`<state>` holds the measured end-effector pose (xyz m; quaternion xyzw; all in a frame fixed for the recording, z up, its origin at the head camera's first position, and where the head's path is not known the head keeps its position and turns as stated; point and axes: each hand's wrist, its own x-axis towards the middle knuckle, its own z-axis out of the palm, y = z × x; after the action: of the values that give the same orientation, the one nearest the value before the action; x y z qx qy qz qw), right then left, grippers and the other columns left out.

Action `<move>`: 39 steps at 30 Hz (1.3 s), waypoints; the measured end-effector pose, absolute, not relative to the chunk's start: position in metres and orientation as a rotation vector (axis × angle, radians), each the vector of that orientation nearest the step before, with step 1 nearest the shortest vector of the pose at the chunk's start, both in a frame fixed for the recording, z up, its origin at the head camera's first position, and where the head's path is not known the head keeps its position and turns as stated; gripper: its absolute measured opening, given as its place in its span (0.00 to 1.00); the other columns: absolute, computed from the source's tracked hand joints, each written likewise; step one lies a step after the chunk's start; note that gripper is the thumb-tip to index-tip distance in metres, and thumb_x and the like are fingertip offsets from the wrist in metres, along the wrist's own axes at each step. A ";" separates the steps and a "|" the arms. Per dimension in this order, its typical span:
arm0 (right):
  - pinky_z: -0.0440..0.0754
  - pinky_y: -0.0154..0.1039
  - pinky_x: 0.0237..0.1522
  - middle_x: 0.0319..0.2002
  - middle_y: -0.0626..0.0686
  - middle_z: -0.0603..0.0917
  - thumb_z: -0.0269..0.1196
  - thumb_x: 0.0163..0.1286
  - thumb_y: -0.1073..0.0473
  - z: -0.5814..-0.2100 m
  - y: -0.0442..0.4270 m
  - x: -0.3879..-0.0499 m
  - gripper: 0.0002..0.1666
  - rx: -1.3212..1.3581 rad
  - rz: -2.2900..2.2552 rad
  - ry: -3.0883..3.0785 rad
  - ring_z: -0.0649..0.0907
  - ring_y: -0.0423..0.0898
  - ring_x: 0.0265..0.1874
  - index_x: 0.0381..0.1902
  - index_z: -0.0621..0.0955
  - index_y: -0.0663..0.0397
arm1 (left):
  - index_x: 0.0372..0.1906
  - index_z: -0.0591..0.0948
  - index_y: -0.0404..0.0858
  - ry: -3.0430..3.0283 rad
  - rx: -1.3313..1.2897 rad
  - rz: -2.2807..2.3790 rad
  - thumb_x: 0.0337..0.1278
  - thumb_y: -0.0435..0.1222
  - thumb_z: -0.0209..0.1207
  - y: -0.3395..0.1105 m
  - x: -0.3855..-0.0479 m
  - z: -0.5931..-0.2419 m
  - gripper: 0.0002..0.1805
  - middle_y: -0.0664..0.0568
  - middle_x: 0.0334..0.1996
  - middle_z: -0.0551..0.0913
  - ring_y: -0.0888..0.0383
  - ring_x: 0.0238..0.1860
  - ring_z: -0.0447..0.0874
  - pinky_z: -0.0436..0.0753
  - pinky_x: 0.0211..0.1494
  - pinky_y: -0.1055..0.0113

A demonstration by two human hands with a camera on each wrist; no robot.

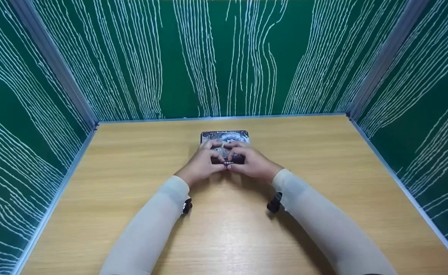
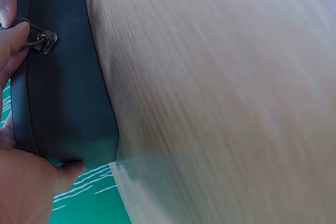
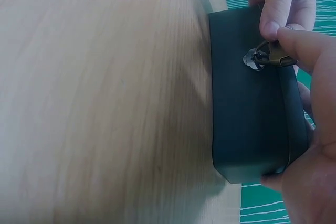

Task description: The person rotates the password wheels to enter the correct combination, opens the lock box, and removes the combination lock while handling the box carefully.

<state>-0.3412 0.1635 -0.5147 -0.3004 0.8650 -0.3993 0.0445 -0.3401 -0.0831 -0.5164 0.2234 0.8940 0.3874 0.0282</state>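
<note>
A small dark box point(image 1: 230, 136) with a patterned lid sits near the back of the table. On its front is a metal latch point(image 3: 278, 56) with a loop at a silvery plate point(image 3: 252, 60). My left hand point(image 1: 202, 164) and right hand point(image 1: 256, 162) come at the box from either side. Both hands pinch the latch between thumb and fingertips, with their tips almost meeting. Other fingers rest on the lid and against the sides of the box. The lid looks down. Fingertips partly hide the latch's upper end in both wrist views.
The wooden table point(image 1: 224, 225) stretches between the arms and to both sides. Green panels with white wavy lines point(image 1: 166, 57) stand at the back and sides, joined by grey posts point(image 1: 61, 68). A dark wrist device point(image 1: 274, 204) hangs under the right sleeve.
</note>
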 end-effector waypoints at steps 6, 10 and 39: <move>0.59 0.67 0.91 0.83 0.52 0.77 0.76 0.77 0.57 -0.514 0.163 -0.341 0.06 -0.919 -1.227 2.642 0.70 0.63 0.87 0.47 0.89 0.43 | 0.37 0.95 0.50 2.752 0.681 1.190 0.67 0.46 0.81 -0.083 -0.340 -0.516 0.07 0.52 0.82 0.72 0.43 0.90 0.59 0.56 0.96 0.44; 0.60 0.67 0.91 0.83 0.53 0.77 0.76 0.78 0.57 -0.514 0.163 -0.341 0.05 -0.937 -1.220 2.645 0.70 0.63 0.87 0.47 0.89 0.45 | 0.37 0.95 0.49 2.749 0.695 1.184 0.68 0.45 0.80 -0.083 -0.339 -0.515 0.07 0.51 0.82 0.72 0.43 0.89 0.59 0.57 0.95 0.44; 0.59 0.68 0.91 0.83 0.54 0.77 0.77 0.76 0.57 -0.517 0.165 -0.342 0.07 -0.950 -1.236 2.657 0.70 0.64 0.87 0.48 0.89 0.45 | 0.37 0.93 0.48 2.746 0.678 1.179 0.68 0.45 0.80 -0.082 -0.336 -0.512 0.08 0.52 0.83 0.71 0.43 0.90 0.57 0.55 0.96 0.42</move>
<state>-0.3417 0.1653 -0.5171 -0.3084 0.8620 -0.4011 0.0305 -0.3357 -0.0824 -0.5116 0.2211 0.8954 0.3845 0.0385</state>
